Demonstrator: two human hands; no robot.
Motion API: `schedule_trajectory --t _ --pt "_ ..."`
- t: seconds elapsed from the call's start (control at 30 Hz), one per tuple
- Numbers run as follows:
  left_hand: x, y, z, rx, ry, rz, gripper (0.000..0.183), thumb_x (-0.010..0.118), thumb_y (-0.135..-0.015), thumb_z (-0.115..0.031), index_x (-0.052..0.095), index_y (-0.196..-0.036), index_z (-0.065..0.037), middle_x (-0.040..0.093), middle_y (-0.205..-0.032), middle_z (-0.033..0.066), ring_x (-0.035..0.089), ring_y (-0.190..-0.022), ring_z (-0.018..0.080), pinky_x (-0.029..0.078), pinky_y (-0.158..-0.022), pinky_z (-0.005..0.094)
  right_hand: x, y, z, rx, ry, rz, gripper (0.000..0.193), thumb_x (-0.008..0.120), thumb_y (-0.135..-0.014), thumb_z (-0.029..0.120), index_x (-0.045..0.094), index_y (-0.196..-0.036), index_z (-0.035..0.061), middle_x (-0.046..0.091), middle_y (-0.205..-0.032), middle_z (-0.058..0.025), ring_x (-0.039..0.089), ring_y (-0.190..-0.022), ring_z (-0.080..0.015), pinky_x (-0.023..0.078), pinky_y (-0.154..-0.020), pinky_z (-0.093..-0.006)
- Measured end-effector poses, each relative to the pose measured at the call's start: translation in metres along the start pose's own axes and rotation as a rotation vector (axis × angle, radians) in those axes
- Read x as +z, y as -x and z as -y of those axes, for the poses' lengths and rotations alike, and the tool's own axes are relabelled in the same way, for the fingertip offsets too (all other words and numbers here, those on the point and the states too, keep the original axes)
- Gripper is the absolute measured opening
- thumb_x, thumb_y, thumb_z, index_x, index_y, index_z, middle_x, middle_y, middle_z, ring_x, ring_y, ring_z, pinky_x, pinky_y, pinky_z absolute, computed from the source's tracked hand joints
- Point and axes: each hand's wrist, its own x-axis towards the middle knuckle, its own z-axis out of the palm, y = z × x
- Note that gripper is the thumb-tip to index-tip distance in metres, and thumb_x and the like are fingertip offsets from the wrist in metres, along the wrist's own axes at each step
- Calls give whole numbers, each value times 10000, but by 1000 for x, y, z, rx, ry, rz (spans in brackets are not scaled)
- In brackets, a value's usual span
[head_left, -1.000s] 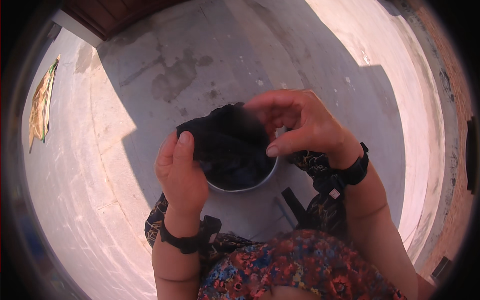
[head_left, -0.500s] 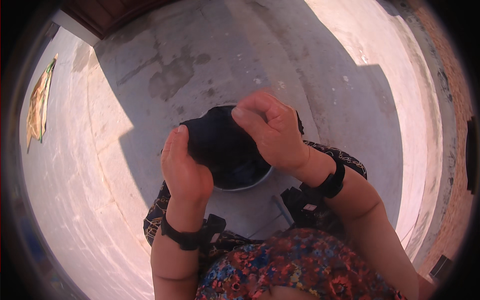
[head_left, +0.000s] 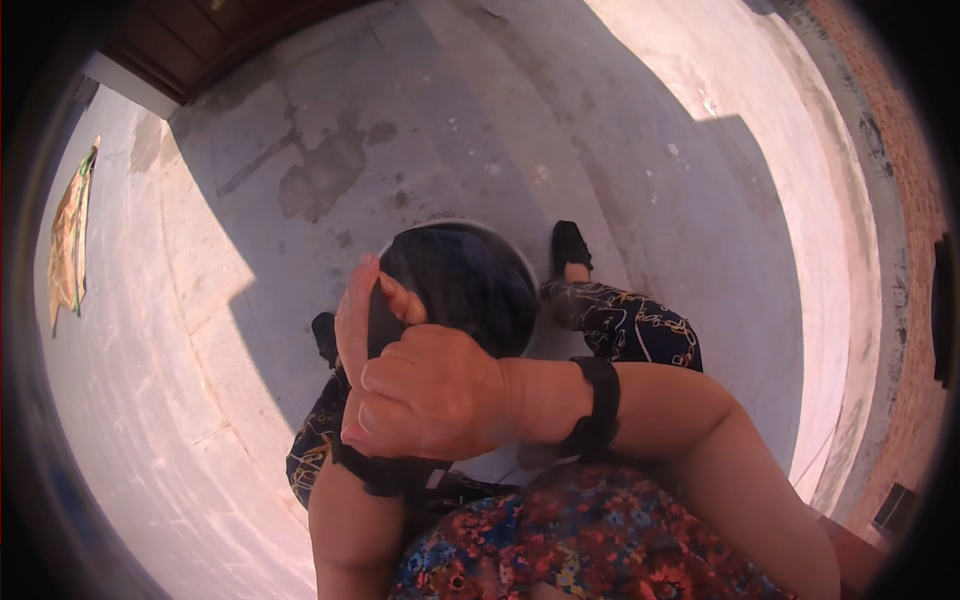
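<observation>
My right hand (head_left: pixel 435 395) reaches across to the left, its fingers curled over my left wrist, right at the black wristband (head_left: pixel 385 472). What those fingers grip, if anything, is hidden. My left hand (head_left: pixel 358 325) is raised with fingers stretched out and thumb apart, partly covered by the right hand. Just beyond the hands, a round basin (head_left: pixel 532 268) with a pale rim stands on the ground between my feet. Dark cloth (head_left: pixel 465 275) lies in it, and some dark material also shows beside my left thumb. Another black wristband (head_left: pixel 600 405) circles my right wrist.
My black shoes (head_left: pixel 570 248) and patterned trouser legs (head_left: pixel 630 325) flank the basin. Concrete ground (head_left: pixel 660 200) spreads around, part shaded, part sunlit, with a damp patch (head_left: pixel 330 175). A brown door (head_left: pixel 200 45) is at the upper left; a tan sack-like sheet (head_left: pixel 72 240) lies far left.
The dark cloth that was up between both hands now lies lower, in the basin. My right hand has swung down and left onto my left wrist. The basin and feet show more.
</observation>
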Motion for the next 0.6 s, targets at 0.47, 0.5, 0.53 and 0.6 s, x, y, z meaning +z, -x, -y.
schedule_trajectory --t 0.47,0.5,0.53,0.6 --pt "36 -3 12 153 -572 23 317 455 -974 -187 507 -1240 -22 573 -1172 76 562 -1072 189 452 -939 312 -11 4 -36 255 -13 -66 309 667 -809 150 443 -616 58 443 -590 -93 471 -505 -285 395 -478 -357" --pt "39 -3 18 50 -408 42 314 453 -978 -196 514 -1234 -23 577 -1170 70 567 -1067 185 455 -935 311 -9 7 -55 446 23 -102 304 653 -827 143 447 -623 52 457 -598 -102 476 -512 -294 398 -481 -360" --pt "50 2 30 118 -583 -47 323 450 -981 -212 510 -1243 -33 581 -1151 58 572 -1052 183 457 -925 306 -7 16 -60 449 30 -104 304 653 -827 143 447 -623 52 457 -598 -102 476 -512 -294 398 -481 -360" --pt "56 1 22 189 -764 -139 332 447 -984 -227 506 -1253 -42 585 -1132 45 577 -1038 182 458 -916 302 -4 17 -59 571 70 -83 273 633 -848 123 472 -642 45 478 -611 -114 484 -527 -306 403 -485 -369"
